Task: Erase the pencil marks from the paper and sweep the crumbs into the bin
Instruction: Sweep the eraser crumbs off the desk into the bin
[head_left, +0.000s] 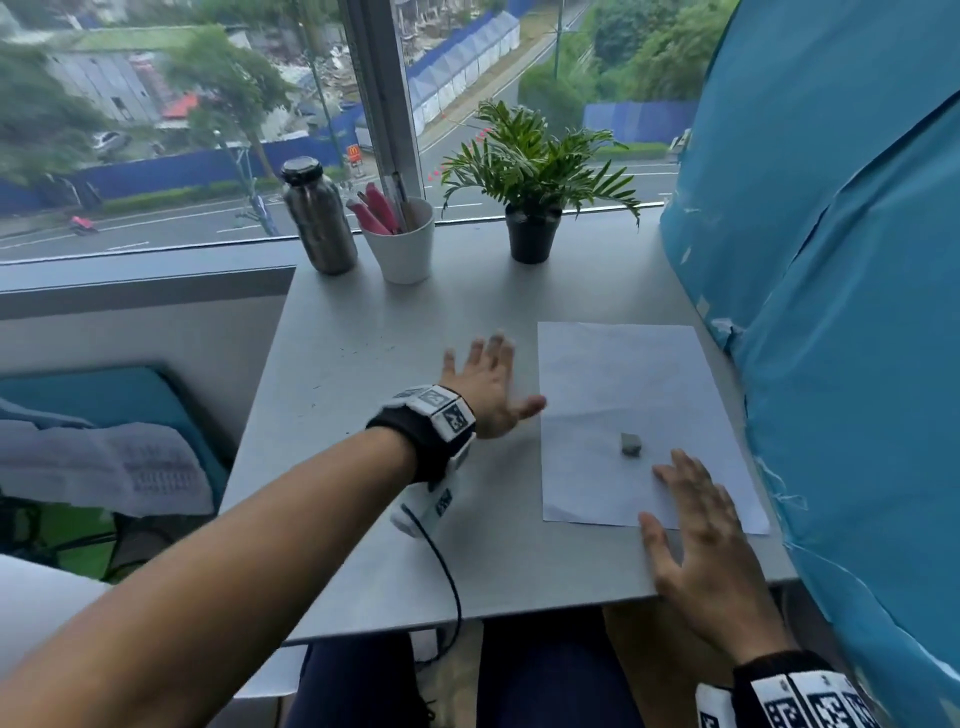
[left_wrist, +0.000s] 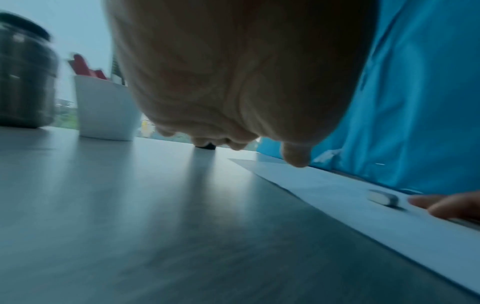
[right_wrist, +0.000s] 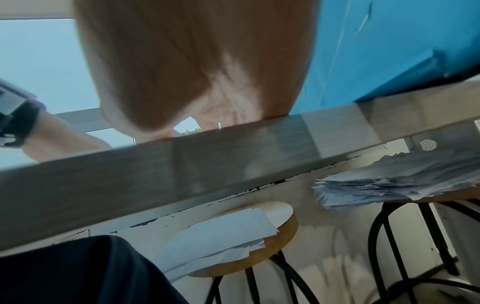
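Note:
A white sheet of paper lies on the right half of the grey table. A small grey eraser sits on the sheet near its front edge, also seen in the left wrist view as the eraser. My left hand hovers flat with spread fingers just left of the paper, thumb tip at the sheet's edge, holding nothing. My right hand lies open over the paper's front corner, fingertips a little short of the eraser. No pencil marks or crumbs can be made out, and no bin is in view.
At the back of the table stand a steel bottle, a white cup of pens and a potted plant. Blue cloth walls off the right side. Under the table, stools carry loose papers.

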